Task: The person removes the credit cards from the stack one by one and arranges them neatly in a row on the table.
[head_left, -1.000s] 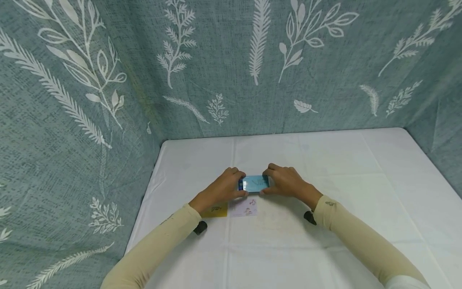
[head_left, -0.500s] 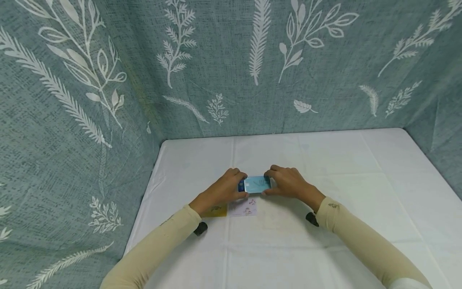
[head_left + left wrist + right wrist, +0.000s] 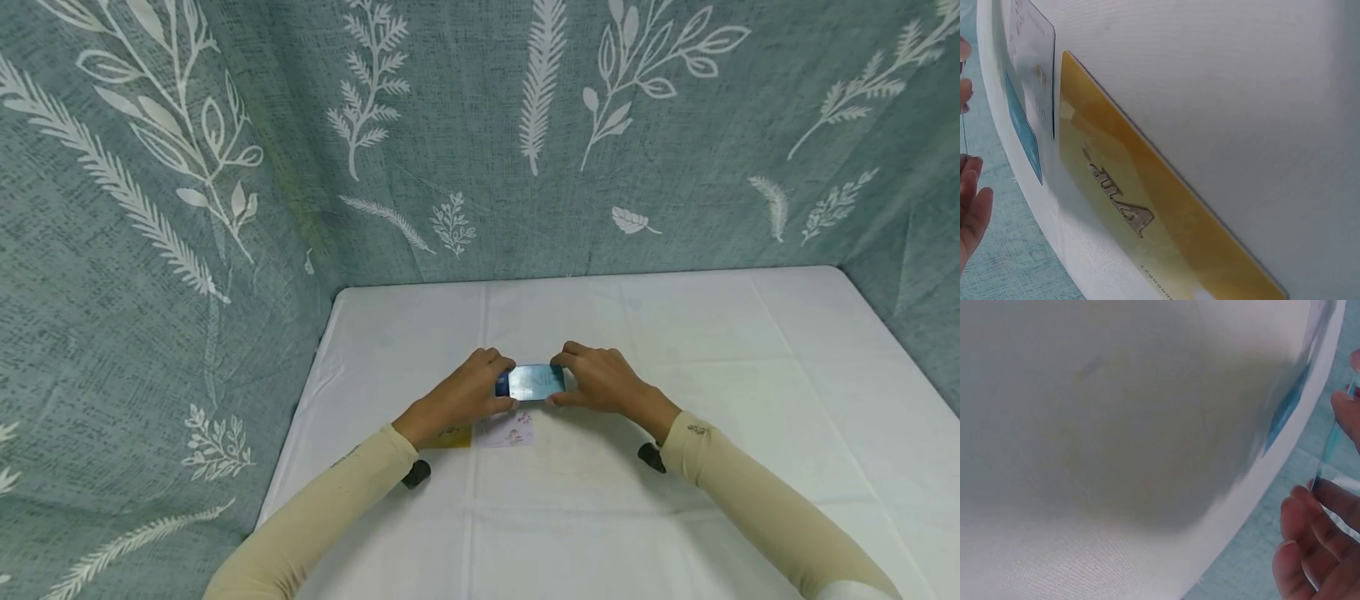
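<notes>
Both hands hold a thin, glossy light-blue card between them, raised over the white table. My left hand pinches its left end, where a dark-blue strip shows beside the fingertips. At the right end, my right hand grips with thumb and fingers. Seen edge-on in the right wrist view, the held card is a slim bluish line. Below the hands, a teal card lies on the table. Nearer my left wrist are a yellow card marked VIP and a pale pink card.
A white cloth covers the table. Blue-green curtains with white leaf prints hang behind it and at both sides. Small black devices show at the wrists.
The light-blue card has shifted slightly right with my right hand, and a wider dark-blue strip shows at its left end. Glare on the card has changed. My left hand has barely moved.
</notes>
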`<state>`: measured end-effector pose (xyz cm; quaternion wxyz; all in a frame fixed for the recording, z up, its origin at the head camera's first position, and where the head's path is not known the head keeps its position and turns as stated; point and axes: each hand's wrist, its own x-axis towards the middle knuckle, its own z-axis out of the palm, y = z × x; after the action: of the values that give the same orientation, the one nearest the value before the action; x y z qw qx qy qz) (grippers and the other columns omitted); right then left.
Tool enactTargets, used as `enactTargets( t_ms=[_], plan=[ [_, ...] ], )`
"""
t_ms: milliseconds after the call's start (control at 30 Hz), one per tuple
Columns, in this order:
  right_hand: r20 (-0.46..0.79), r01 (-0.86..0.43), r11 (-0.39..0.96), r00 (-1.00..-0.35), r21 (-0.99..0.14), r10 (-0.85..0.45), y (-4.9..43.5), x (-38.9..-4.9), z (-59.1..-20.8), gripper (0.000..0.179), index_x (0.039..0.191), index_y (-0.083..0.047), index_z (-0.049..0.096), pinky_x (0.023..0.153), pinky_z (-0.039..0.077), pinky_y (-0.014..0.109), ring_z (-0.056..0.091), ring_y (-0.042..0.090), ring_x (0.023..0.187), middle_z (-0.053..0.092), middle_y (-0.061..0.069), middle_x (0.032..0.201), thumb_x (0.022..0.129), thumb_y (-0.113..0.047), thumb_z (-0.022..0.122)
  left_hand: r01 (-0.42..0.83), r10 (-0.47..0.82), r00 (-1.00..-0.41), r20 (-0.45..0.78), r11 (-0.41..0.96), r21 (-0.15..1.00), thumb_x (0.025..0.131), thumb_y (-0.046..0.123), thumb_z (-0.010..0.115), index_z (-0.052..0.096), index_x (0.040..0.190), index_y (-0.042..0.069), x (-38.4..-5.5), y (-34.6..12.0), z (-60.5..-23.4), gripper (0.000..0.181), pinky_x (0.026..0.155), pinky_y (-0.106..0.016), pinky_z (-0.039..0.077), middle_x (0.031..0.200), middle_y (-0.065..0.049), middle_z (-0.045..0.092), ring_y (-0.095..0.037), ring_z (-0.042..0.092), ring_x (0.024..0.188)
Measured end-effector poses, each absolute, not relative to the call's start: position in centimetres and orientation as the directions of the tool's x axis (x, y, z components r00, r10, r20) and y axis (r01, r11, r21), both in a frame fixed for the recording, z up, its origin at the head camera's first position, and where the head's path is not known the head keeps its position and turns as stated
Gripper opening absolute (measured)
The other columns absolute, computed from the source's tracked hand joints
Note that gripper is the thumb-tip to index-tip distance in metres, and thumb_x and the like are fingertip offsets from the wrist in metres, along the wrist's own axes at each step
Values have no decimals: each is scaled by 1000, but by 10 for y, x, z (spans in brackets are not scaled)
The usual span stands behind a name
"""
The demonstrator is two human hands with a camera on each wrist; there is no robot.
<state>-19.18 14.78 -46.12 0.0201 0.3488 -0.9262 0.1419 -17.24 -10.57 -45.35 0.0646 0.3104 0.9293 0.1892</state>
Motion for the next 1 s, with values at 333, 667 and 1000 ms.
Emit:
enactTargets(
  t_ms=[333,667,1000],
  plan=[
    [139,-656,709,-751,-259,-645,151,-187,-462,59,116,-7,72,49,41,22,53,7,64,67,5,102,77,-51,83,527,590,-807,-26,740,417,90,30,76,59,133,0,-167,-104,-451,55,88,-32,50,121,-11,61,-19,51,104],
    [125,-649,712,-756,-268,-643,158,-182,-463,59,116,-7,72,50,42,23,52,7,64,66,4,102,77,-50,83,549,608,-793,-37,740,389,91,33,76,58,135,1,-162,-100,-453,58,95,-36,50,125,-10,60,-23,54,113],
    [135,-640,714,-764,-284,-631,165,-175,-466,58,116,-8,72,52,43,23,54,6,66,67,3,103,78,-50,83,586,636,-772,-13,719,373,90,34,76,57,134,-1,-157,-95,-454,59,91,-34,50,122,-12,60,-21,53,107]
  ],
)
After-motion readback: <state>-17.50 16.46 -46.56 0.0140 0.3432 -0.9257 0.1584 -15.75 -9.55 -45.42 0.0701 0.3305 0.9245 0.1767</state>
